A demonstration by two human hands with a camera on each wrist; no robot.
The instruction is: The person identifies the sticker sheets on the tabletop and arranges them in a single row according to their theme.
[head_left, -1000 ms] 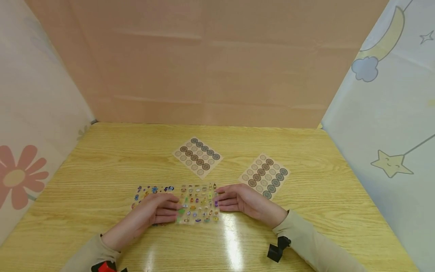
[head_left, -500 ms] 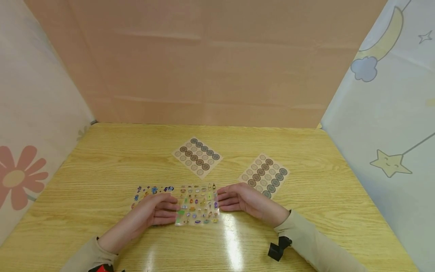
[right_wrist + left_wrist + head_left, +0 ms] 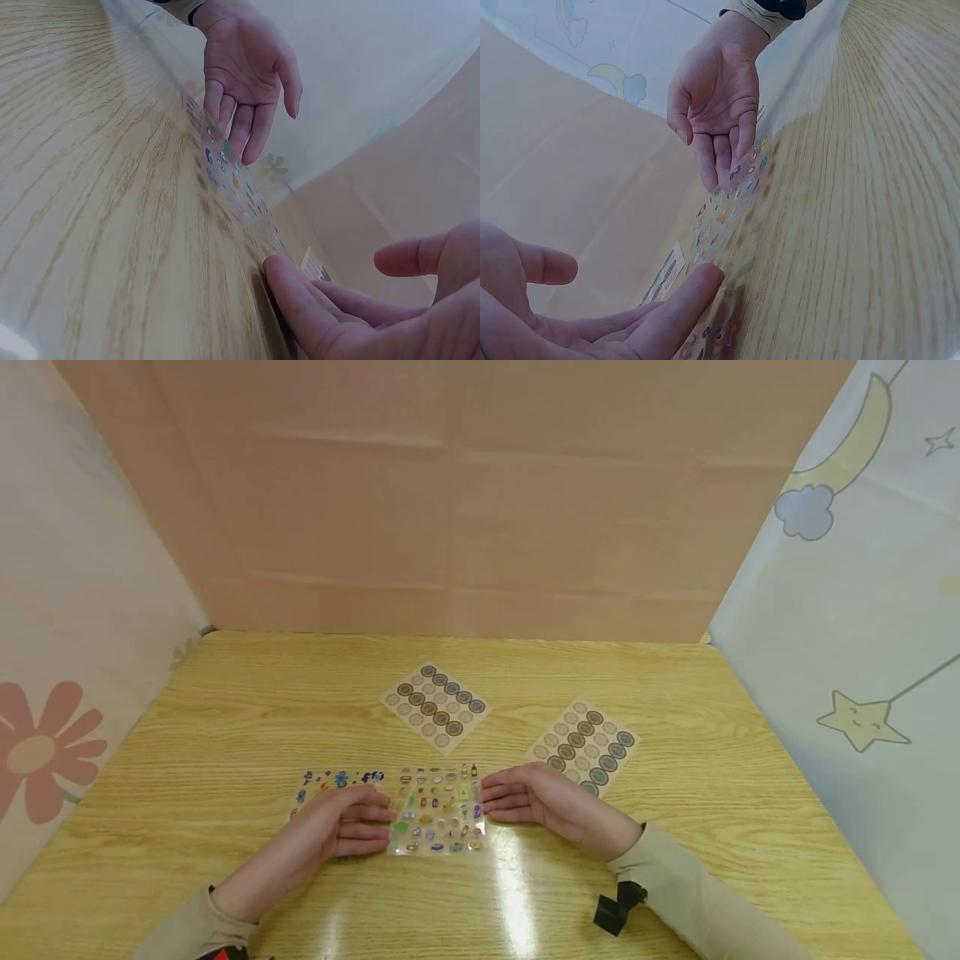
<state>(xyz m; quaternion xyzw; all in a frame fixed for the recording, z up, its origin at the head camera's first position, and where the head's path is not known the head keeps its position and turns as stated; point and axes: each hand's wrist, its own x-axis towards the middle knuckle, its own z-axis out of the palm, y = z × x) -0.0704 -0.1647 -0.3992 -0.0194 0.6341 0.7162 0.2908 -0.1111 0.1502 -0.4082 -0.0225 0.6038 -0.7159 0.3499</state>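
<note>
A clear sheet of small colourful stickers [image 3: 435,814] spans the gap between my two hands. My left hand [image 3: 341,827] is at its left edge, fingers straight, thumb apart. My right hand [image 3: 543,797] has its straight fingertips right at the opposite edge. In the right wrist view the sheet [image 3: 236,184] shows a shadow on the wood beneath it. Another sticker sheet [image 3: 318,779], with blue and purple shapes, lies partly hidden under my left hand.
Two beige sheets printed with coin-like circles lie further back: one sheet [image 3: 435,706] at centre, the other sheet [image 3: 581,747] beyond my right hand. The wooden table [image 3: 262,710] is bounded by a brown backdrop [image 3: 450,527] and patterned side panels.
Both hands stay at the sheet's edges with only slight shifts. The clear sheet moves a little toward me and then back. The other sheets have not moved.
</note>
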